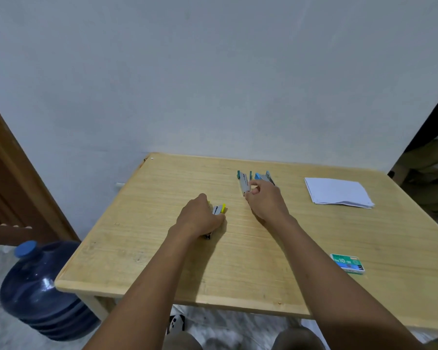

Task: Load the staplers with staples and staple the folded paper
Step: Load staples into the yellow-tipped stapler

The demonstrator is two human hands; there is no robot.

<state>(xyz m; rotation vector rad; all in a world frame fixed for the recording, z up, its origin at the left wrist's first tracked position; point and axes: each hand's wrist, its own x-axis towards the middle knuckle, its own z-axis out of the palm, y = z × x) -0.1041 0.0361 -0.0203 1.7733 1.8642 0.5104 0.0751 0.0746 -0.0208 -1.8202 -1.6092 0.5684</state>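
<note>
Curled over the yellow stapler (219, 209), the left hand (200, 218) holds it down near the middle of the table (162, 248). Only the yellow tip and a bit of grey metal stick out past the fingers. The right hand (266, 200) pinches the near end of the green stapler (243, 183) with thumb and first finger. That one lies flat, closer to the far edge.

The table is pale wood, and its far edge sits against a wall. A big blue jug (41, 286) stands on the floor by the near left corner. A white stack of paper (338, 192) lies toward the far right corner, well apart from both hands. A small green box (348, 263) lies flat toward the near right corner. A blue stapler (258, 176) sits just beside the green one, on its right, partly hidden by the right hand. One more stapler (269, 176) lies beside that — its colour is hard to tell.
</note>
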